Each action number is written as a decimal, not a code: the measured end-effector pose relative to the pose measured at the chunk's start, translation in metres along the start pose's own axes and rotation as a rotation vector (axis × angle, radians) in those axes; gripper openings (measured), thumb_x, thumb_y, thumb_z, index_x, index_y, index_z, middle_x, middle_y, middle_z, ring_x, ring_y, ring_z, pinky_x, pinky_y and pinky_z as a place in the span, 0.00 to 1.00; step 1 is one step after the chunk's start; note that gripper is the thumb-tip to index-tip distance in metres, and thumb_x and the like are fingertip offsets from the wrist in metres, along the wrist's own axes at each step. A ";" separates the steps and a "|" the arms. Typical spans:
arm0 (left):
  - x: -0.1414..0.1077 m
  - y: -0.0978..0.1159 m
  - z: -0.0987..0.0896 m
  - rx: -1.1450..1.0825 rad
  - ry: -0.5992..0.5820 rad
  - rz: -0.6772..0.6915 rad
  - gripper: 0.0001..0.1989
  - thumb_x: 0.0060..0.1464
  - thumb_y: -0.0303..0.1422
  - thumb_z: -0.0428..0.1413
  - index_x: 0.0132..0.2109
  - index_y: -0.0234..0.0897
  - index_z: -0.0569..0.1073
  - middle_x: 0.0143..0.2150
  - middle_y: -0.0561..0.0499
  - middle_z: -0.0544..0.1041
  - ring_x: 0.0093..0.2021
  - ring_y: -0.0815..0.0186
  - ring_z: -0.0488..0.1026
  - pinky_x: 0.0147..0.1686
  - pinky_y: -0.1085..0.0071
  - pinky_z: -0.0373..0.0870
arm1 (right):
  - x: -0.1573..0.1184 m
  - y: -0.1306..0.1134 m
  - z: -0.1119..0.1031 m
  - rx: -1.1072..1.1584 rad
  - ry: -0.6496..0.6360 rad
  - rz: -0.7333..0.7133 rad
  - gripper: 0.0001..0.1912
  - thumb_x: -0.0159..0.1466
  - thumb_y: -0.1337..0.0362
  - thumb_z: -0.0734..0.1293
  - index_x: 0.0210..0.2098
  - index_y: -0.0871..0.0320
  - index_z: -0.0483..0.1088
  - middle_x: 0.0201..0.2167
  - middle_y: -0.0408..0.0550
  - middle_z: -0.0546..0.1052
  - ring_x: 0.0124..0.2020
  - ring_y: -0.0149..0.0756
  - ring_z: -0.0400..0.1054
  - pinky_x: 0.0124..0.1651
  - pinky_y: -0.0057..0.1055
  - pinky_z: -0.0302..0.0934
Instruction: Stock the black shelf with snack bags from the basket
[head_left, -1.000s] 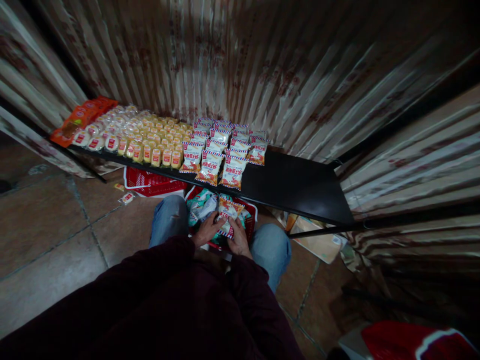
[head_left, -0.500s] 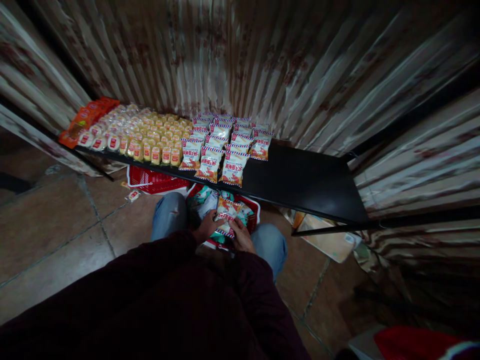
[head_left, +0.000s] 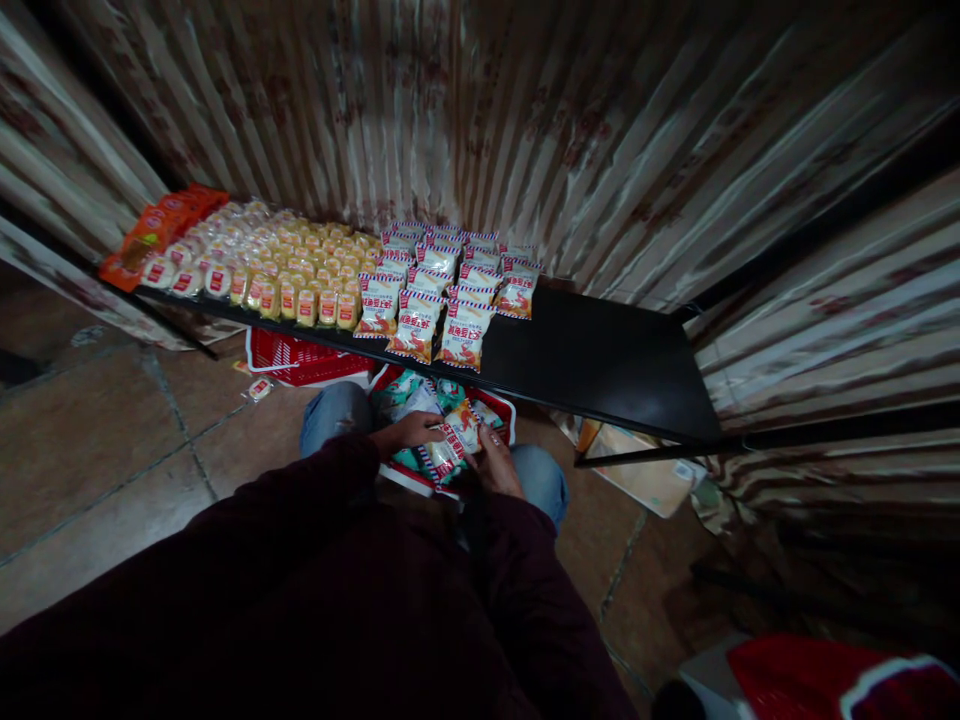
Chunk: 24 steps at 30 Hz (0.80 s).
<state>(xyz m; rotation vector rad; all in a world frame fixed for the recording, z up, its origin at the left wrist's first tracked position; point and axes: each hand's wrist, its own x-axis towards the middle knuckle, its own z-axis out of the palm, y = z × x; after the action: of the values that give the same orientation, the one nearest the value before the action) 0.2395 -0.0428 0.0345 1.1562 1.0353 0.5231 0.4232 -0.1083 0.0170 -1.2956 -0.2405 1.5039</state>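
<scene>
Between my knees, a small snack bag (head_left: 459, 432) with an orange end and a striped edge is held tilted over a red basket (head_left: 512, 420). My left hand (head_left: 411, 431) pinches its left side. On its right side, my right hand (head_left: 498, 463) grips it with the thumb along the edge. Green and white snack packets (head_left: 409, 384) fill the basket below. Just beyond, matching snack bags (head_left: 463, 333) stand in rows on a black shelf (head_left: 592, 355).
Yellow wrapped cakes (head_left: 306, 305), white-wrapped cakes (head_left: 217, 280) and orange packets (head_left: 154, 235) line the shelf's left. Under it lie another red basket (head_left: 300, 360), one loose packet (head_left: 259, 389) and flat cardboard (head_left: 637, 470). A pleated curtain (head_left: 465, 110) hangs behind.
The bag has turned from nearly upright to a slant, its orange end now toward the upper right. My left hand has shifted slightly left and up; the view has moved slightly.
</scene>
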 end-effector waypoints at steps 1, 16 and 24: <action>0.002 0.003 -0.005 0.006 -0.017 0.000 0.14 0.34 0.32 0.67 0.34 0.35 0.78 0.30 0.53 0.80 0.30 0.65 0.74 0.32 0.73 0.70 | -0.001 -0.001 -0.002 -0.009 0.000 0.013 0.19 0.50 0.56 0.74 0.40 0.53 0.73 0.36 0.44 0.80 0.41 0.39 0.74 0.41 0.32 0.70; -0.028 -0.007 0.019 -0.134 0.249 0.007 0.23 0.53 0.47 0.55 0.47 0.33 0.71 0.39 0.48 0.76 0.39 0.64 0.74 0.34 0.73 0.71 | -0.020 0.023 0.002 0.103 0.041 -0.058 0.18 0.47 0.63 0.75 0.38 0.50 0.70 0.34 0.38 0.80 0.37 0.35 0.75 0.37 0.30 0.72; -0.023 0.014 -0.015 0.019 0.198 -0.013 0.11 0.45 0.39 0.62 0.33 0.35 0.75 0.21 0.56 0.69 0.22 0.69 0.64 0.25 0.73 0.59 | -0.017 0.010 0.002 0.049 0.012 -0.010 0.20 0.53 0.49 0.70 0.41 0.51 0.72 0.38 0.41 0.80 0.39 0.37 0.75 0.34 0.30 0.70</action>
<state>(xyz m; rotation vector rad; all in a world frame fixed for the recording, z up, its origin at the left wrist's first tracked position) 0.2174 -0.0490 0.0556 1.1300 1.2184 0.6282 0.4132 -0.1249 0.0206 -1.2624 -0.2009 1.4850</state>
